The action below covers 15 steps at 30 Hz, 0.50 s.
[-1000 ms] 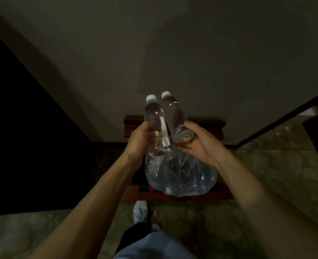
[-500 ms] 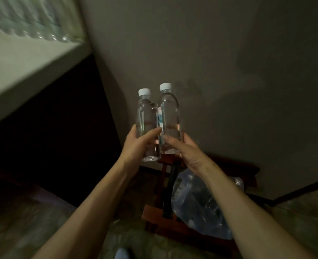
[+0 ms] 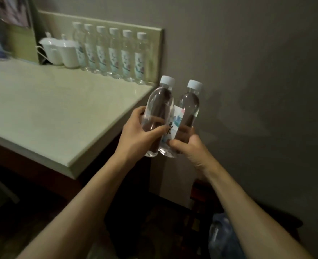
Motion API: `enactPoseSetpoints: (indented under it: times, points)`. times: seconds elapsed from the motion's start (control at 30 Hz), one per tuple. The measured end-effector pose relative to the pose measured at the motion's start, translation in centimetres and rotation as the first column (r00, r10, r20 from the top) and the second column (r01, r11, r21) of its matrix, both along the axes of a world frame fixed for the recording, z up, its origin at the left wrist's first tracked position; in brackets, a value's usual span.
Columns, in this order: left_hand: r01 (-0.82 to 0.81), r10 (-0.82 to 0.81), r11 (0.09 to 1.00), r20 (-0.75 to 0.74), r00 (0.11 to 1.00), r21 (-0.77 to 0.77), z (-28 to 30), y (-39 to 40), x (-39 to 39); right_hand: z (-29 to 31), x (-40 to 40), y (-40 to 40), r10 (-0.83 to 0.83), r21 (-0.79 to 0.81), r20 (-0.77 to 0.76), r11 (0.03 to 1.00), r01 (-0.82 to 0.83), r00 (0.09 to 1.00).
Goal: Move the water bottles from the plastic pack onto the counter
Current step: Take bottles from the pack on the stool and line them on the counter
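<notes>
Gripping one clear, white-capped plastic water bottle each, the left hand (image 3: 135, 136) wraps the left bottle (image 3: 157, 116) and the right hand (image 3: 187, 146) the right bottle (image 3: 187, 113), both lifted since a second ago from the crumpled clear plastic pack (image 3: 222, 238), now low right. They hang just off the pale stone surface (image 3: 51, 113) by its right edge; six bottles (image 3: 113, 53) line its far wall, open room nearer.
</notes>
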<state>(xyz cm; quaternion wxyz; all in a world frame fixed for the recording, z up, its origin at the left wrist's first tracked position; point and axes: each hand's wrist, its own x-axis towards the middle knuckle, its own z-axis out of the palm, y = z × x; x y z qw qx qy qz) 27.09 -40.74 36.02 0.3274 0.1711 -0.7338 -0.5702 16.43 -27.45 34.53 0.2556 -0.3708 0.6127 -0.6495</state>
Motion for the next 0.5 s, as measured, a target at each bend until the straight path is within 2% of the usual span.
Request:
enactPoseSetpoints:
  times: [0.2, 0.33, 0.5]
  points:
    - [0.025, -0.024, 1.0, -0.04, 0.999, 0.018, 2.3, -7.3, 4.0, 2.5, 3.3, -8.3, -0.075, -0.116, -0.072, 0.991, 0.067, 0.995]
    - [0.002, 0.001, 0.999, -0.063, 0.998, 0.046, 3.5, -11.4, 5.9, 4.1, 4.6, -12.9, -0.051, -0.086, -0.118, 0.995, 0.041, 0.992]
    - [0.057, -0.06, 0.998, -0.125, 0.99, -0.024, 5.7, -17.3, 6.7, 6.1, 4.3, -18.3, 0.014, -0.066, -0.142, 0.998, -0.024, 0.99]
